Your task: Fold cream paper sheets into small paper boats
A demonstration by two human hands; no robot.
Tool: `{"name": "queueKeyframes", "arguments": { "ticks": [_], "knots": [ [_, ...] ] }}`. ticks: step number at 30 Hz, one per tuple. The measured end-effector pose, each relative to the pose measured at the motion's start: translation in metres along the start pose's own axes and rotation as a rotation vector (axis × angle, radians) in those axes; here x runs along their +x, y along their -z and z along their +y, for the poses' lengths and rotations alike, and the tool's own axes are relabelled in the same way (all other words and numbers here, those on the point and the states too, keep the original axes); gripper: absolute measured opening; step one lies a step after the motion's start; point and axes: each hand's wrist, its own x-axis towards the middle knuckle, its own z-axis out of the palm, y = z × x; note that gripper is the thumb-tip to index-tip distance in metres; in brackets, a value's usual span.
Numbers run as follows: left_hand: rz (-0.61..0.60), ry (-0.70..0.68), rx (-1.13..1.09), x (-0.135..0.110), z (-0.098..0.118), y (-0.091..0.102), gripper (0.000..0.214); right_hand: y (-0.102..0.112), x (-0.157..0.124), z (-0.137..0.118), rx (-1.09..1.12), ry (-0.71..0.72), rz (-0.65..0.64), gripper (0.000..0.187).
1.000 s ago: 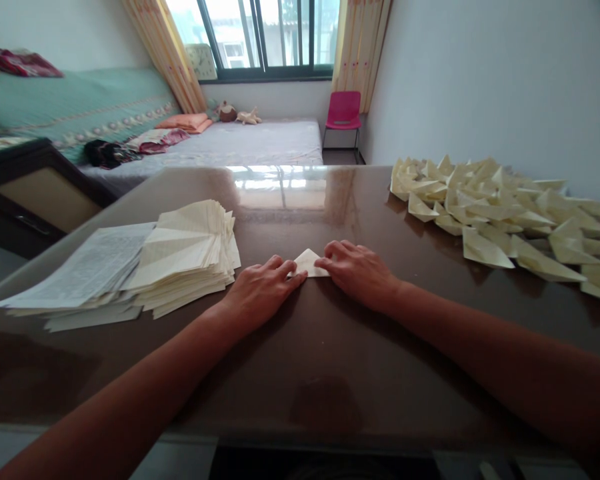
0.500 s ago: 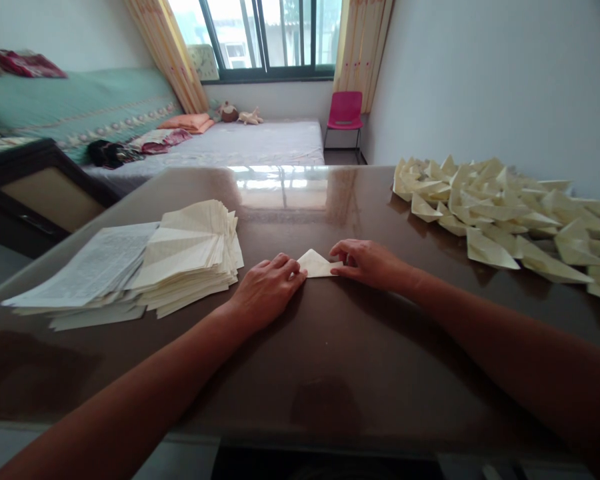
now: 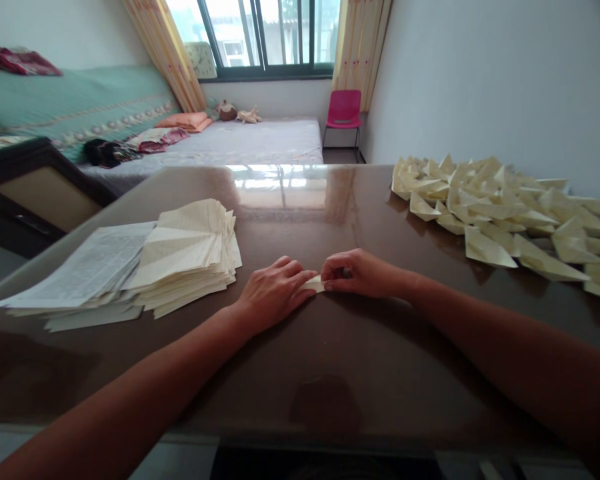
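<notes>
A small folded piece of cream paper (image 3: 314, 284) lies on the dark glossy table (image 3: 330, 360), almost wholly covered by my hands. My left hand (image 3: 273, 293) rests flat on its left part, fingers pressed down on it. My right hand (image 3: 356, 274) is curled, its fingertips pinching the paper's right end against the table. Only a thin strip of paper shows between the two hands.
A stack of printed and creased sheets (image 3: 130, 263) sits at the left of the table. Several folded paper boats (image 3: 505, 213) are heaped at the right. Beyond the table are a bed (image 3: 240, 143), a pink chair (image 3: 343, 110) and a window.
The paper's upright triangular point has been folded down flat. My right hand moved left and closed into a pinch on it; my left hand slid further over it.
</notes>
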Motion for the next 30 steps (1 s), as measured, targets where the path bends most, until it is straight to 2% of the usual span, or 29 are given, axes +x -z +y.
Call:
{"name": "queueKeyframes", "arguments": {
  "ticks": [3,6,9,13,19,24,30],
  "knots": [
    [-0.036,-0.024,-0.061,0.0,-0.001,0.004,0.03,0.007,0.003,0.007,0.022,-0.098,0.077,0.03],
    [-0.04,-0.113,-0.048,-0.002,-0.001,0.007,0.03,0.009,0.005,0.012,-0.051,-0.154,0.19,0.026],
    [-0.036,-0.18,0.006,-0.004,0.0,0.007,0.03,0.005,0.004,0.012,-0.158,-0.128,0.151,0.016],
    [-0.035,-0.203,0.04,-0.005,0.001,0.007,0.028,-0.003,0.002,0.008,-0.316,-0.119,0.116,0.012],
    [-0.014,-0.25,0.042,-0.004,0.001,0.008,0.026,-0.006,0.006,0.001,-0.395,-0.152,0.081,0.007],
    [-0.036,-0.249,0.063,-0.003,0.002,0.008,0.027,-0.008,0.012,0.002,-0.359,-0.229,0.067,0.007],
    [-0.078,-0.111,0.032,-0.003,0.006,0.006,0.03,-0.014,0.01,0.009,-0.337,-0.204,0.151,0.005]
  ]
}}
